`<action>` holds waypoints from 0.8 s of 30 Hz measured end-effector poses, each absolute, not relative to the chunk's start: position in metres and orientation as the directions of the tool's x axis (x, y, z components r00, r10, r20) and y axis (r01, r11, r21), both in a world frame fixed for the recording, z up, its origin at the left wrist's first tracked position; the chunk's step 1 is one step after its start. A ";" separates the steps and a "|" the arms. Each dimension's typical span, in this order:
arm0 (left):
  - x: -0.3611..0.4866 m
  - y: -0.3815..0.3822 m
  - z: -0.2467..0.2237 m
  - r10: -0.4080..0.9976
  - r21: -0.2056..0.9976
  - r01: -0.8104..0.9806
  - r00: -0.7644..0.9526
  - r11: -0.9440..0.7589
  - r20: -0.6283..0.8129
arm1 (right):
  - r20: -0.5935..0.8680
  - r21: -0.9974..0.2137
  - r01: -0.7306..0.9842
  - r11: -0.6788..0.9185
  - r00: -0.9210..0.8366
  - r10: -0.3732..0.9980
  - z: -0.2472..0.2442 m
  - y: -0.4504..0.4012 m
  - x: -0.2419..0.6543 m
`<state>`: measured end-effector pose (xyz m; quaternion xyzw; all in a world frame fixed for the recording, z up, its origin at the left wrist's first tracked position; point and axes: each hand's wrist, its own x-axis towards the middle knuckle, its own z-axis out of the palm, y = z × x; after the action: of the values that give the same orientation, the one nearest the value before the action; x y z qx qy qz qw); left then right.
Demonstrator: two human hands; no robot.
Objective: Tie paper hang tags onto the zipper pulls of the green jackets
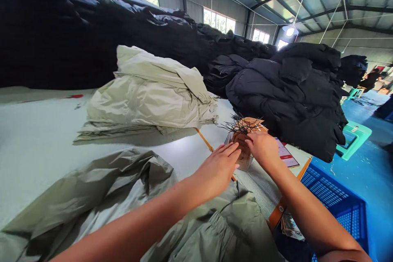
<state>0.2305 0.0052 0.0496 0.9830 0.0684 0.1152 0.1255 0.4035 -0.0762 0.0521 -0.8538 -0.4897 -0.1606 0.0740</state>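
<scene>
A small clear box (245, 165) on the table holds brown hang tags (242, 141) with black strings (238, 125) sticking out of the top. My left hand (219, 168) reaches to the front left of the box, its fingers stretched out and together against the tags. At the box's right side my right hand (264, 147) is closed, thumb and fingers pinching at the upper edge of the tags; the fingertips are partly hidden. Below my forearms spreads an olive-green garment (215, 233), crumpled along the table's near side.
Pale folded garments (147, 94) lie beyond my left hand. Black garments (285, 94) are heaped at the back and right. A phone (287, 155) lies by my right wrist. Off the table's right edge are a blue crate (344, 200) and a green stool (357, 137).
</scene>
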 end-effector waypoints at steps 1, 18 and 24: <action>0.235 0.007 0.049 0.165 0.270 0.104 0.963 -0.957 0.214 | 0.364 0.008 0.864 -0.503 0.466 0.806 0.052 -0.077 0.403; 0.235 -0.013 0.063 0.551 0.851 0.163 0.818 -0.499 0.167 | 0.640 -0.392 0.914 -0.104 0.352 0.683 0.062 -0.094 0.386; 0.192 -0.042 0.073 0.602 0.954 -0.272 0.786 0.128 0.143 | 0.827 -0.029 0.993 0.112 -0.038 0.560 0.066 -0.110 0.334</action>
<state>0.1921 -0.0416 0.0731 0.5902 0.1396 0.2961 0.7379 0.3344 -0.1103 0.0659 -0.5939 -0.6540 -0.3025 0.3579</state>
